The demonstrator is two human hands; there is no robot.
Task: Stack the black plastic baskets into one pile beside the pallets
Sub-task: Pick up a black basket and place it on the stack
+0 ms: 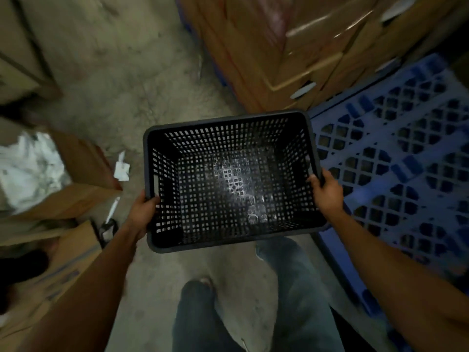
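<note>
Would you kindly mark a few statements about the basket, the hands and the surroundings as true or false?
1. Both hands grip the basket. True: the left hand holds one short side, the right hand the other.
2. The basket is full of boxes. False: it is empty.
3. A blue pallet lies to the person's right. True.
4. The basket sits on a pile of other baskets. False: it is held above the floor, and no other basket shows.
5. Cardboard boxes stand ahead on the right. True.
</note>
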